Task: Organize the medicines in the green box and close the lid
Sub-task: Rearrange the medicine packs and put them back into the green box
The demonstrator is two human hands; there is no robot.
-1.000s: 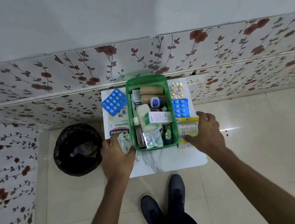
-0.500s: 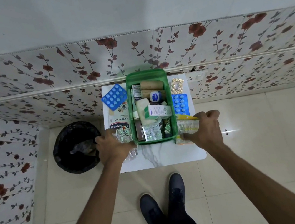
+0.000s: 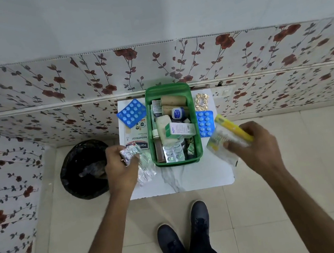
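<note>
Our left hand [image 3: 120, 169] pinching silver pill strips [image 3: 130, 153], our right hand [image 3: 251, 145] gripping a yellow-edged packet [image 3: 227, 136], green box [image 3: 178, 162] between them, open, crowded with medicines

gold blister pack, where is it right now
In the head view the gold blister pack lies on the white table at its far right corner, just right of the green box and just beyond the blue blister pack.

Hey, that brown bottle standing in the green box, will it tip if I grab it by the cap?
Probably manageable. The brown bottle looks tall and narrow, so it may tip once freed. For now the green box wall and neighbouring packs seem to brace it. If it is glass, which I cannot tell, it could be slippery and breakable.
</note>
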